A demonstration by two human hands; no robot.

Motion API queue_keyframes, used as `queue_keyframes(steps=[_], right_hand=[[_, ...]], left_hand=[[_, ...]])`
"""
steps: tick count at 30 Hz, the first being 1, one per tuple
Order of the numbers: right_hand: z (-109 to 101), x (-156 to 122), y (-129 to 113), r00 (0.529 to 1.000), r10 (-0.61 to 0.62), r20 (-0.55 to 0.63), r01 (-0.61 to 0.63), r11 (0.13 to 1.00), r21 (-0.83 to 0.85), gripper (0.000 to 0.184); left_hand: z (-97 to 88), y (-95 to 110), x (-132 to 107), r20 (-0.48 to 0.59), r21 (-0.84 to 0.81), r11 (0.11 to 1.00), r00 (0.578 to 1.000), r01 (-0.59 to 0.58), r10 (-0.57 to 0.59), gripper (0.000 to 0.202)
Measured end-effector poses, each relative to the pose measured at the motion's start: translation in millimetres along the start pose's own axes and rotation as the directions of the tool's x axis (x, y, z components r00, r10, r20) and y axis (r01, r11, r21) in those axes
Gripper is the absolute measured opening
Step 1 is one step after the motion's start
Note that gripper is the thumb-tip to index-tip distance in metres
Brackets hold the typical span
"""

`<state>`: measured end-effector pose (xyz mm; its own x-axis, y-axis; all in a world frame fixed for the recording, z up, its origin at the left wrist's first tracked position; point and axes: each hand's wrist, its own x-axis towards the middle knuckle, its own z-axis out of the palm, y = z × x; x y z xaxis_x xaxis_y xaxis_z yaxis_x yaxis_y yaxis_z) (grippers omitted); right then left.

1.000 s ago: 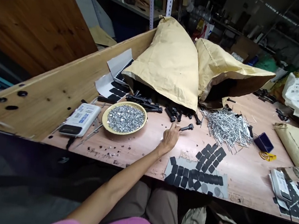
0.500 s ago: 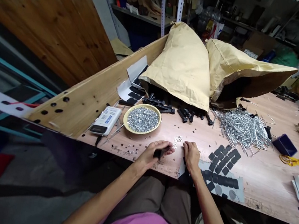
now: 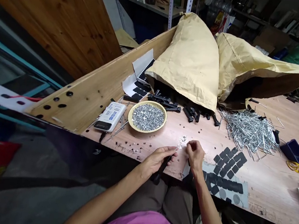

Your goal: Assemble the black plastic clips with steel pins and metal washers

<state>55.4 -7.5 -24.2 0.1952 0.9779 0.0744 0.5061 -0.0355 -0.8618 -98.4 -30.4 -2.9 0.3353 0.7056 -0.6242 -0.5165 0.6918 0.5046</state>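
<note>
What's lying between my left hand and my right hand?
The head view shows a scatter of tiny silvery pieces on the table, between the fingertips of the left hand and right hand.

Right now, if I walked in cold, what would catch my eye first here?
Probably the two big tan sacks lying across the back of the table. Next comes the glitter: a yellow bowl full of small metal bits left of centre, and a heap of thin metal pins to the right. At the front edge, the left hand holds a long black part.
</note>
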Motion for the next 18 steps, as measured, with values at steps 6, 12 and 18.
queue_keyframes(steps=[6, 12, 18], right_hand=[[-3, -27, -20, 0.959, 0.283, 0.016, -0.247, 0.808, 0.535, 0.024], [-9, -36, -24, 0.951, 0.304, -0.054, -0.209, 0.762, 0.612, 0.023], [-13, -41, -16, 0.982, 0.164, -0.097, -0.084, 0.832, 0.548, 0.018]], left_hand=[[15.5, -17, 0, 0.044, 0.179, 0.98, 0.996, -0.089, 0.082, 0.041], [28.4, -20, -1, 0.077, 0.241, 0.956, 0.985, -0.17, 0.155, 0.054], [30.7, -21, 1, 0.104, 0.265, 0.944, 0.979, -0.197, 0.176, 0.05]])
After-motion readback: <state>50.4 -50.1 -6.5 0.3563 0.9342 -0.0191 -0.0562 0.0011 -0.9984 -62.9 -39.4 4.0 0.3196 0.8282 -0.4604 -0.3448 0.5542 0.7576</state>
